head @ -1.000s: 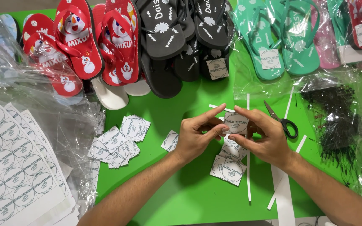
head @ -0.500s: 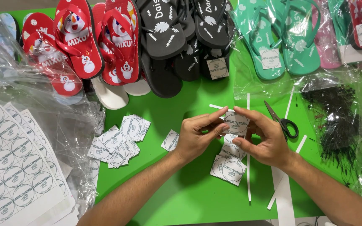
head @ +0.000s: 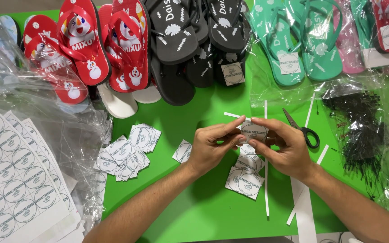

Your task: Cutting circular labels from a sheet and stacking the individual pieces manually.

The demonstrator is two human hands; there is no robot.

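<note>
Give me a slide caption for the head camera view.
Left hand and right hand pinch a square paper label above a green table, scissors nearby.

Bright green tabletop, even light, no shadows

Both hands together, fingertips pinched

You are holding a small square white sticker with a round printed emblem, pinching it between the fingers of your left hand and those of your right hand. It is facing up toward you, raised above the green surface, directly over a small pile of matching cut stickers lying flat below.
</note>
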